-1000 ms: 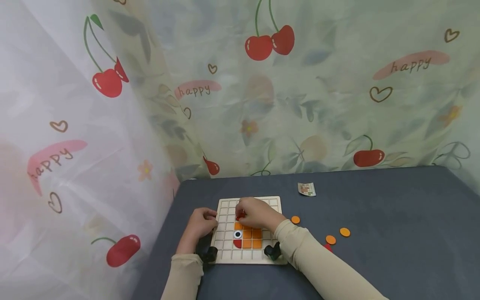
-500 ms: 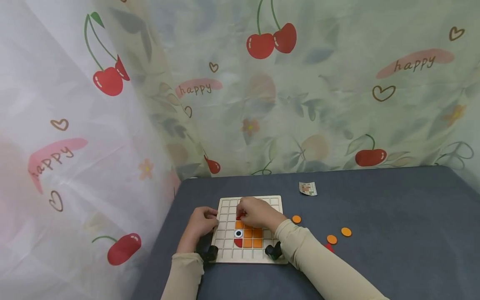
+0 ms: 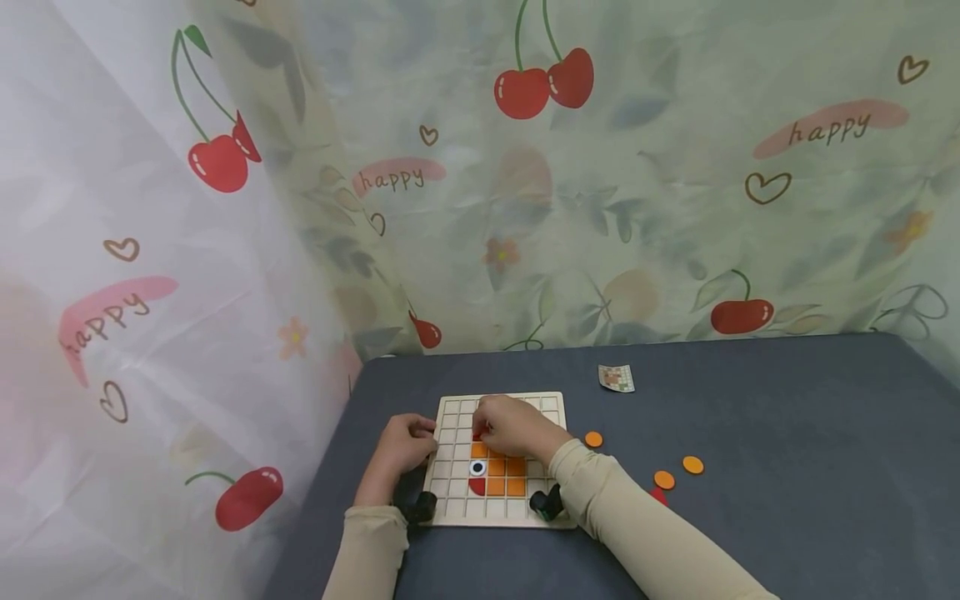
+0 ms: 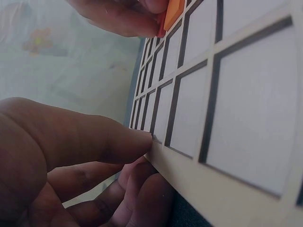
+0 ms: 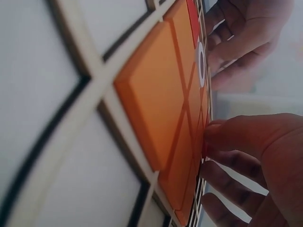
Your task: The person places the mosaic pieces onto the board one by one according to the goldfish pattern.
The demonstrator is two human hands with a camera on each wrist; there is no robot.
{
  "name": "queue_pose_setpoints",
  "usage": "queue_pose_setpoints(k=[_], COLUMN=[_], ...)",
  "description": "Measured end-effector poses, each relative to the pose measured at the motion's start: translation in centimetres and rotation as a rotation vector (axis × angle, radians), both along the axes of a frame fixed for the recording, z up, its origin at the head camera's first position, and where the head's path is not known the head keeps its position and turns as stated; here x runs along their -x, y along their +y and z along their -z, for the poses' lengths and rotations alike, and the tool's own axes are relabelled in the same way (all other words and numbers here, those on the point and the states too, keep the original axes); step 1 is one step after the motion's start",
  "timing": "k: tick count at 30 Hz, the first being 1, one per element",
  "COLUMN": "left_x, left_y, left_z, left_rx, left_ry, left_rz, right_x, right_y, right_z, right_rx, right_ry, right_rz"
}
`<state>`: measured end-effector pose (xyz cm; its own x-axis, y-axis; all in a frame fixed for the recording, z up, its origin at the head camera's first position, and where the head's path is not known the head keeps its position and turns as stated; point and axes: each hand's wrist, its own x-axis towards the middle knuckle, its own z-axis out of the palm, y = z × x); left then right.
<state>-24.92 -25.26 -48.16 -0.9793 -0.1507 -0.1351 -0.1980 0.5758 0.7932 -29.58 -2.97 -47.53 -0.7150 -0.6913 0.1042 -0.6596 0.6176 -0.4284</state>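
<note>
A pale wooden grid board (image 3: 454, 437) lies on the dark table. My left hand (image 3: 405, 443) grips its left edge, the thumb (image 4: 128, 142) on the rim and the other fingers curled below. My right hand (image 3: 517, 427) reaches over the upper middle, its thumb and fingers pinching a small red tile (image 3: 477, 436) down at the grid. The fingers hide most of that tile. Just below it sits a block of orange tiles (image 5: 151, 94) set in the squares. At the block's left are a white tile with a black eye (image 3: 477, 467) and a rounded red tile (image 3: 477, 487).
Right of the board lie loose orange discs (image 3: 663, 480) and a red piece (image 3: 658, 496) partly behind the right sleeve. A small printed picture card (image 3: 617, 378) rests near the back. Black wrist cameras (image 3: 546, 503) overlap the board's lower corners. A patterned curtain (image 3: 645, 208) stands behind the table.
Very little differs. My right fingertips shift slightly at the red tile, which shows a bit less between them. My left hand stays at the board's edge.
</note>
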Motion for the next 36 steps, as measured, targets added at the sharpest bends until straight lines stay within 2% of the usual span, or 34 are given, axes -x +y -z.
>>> queue_pose_setpoints(k=[9, 13, 18, 24, 32, 36], left_x=[0.0, 0.0, -0.1, 0.0, 0.2, 0.1], left_y=[0.0, 0.1, 0.3, 0.4, 0.4, 0.3], left_z=[0.2, 0.3, 0.1, 0.4, 0.4, 0.3], left_rx=[0.002, 0.006, 0.010, 0.008, 0.009, 0.001], left_ry=[-0.005, -0.011, -0.007, -0.007, -0.009, -0.015], left_rz=[-0.012, -0.011, -0.013, -0.017, -0.021, -0.023], right_x=[-0.9, -1.1, -1.1, -1.5, -3.5, -4.9], right_y=[1.8, 4.4, 9.2, 15.1, 20.9, 22.5], right_z=[-1.1, -2.2, -3.0, -2.6, -2.1, -1.7], right_rx=[0.033, 0.061, 0.089, 0.094, 0.059, 0.067], right_ry=[-0.003, -0.024, -0.079, -0.122, -0.130, -0.155], right_rz=[-0.003, -0.007, -0.024, 0.004, 0.048, 0.026])
